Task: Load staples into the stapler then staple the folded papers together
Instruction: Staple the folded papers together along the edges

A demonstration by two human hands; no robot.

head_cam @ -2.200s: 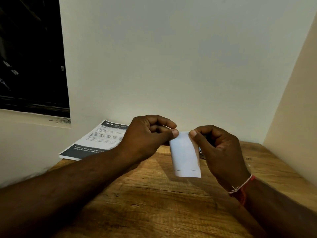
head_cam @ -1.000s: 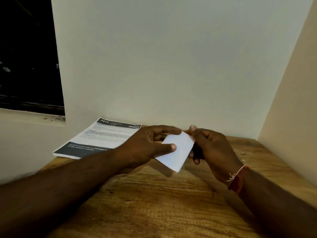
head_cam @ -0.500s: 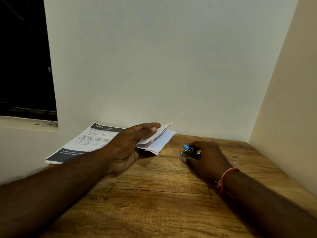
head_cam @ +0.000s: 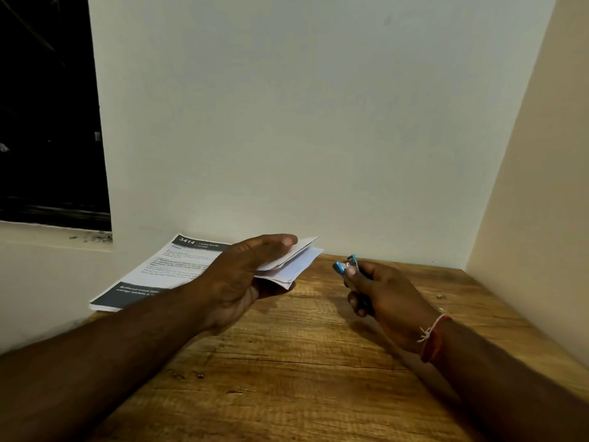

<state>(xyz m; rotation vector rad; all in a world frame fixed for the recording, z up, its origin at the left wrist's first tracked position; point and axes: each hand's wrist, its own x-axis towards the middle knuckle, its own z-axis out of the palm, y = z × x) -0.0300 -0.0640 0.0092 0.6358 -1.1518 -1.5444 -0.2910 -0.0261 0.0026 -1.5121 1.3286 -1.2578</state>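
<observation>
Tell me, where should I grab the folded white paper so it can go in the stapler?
Probably grip the folded papers by the left end, where the left hand pinches them flat, thumb on top. The right corner sticks out free toward the stapler in the right hand.

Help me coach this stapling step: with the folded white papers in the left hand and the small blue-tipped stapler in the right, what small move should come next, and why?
Probably bring the small blue-tipped stapler leftward to the free corner of the folded white papers. The right hand already grips the stapler above the wooden table, its tip pointing toward the papers, while the left hand holds them out with a gap between.
</observation>
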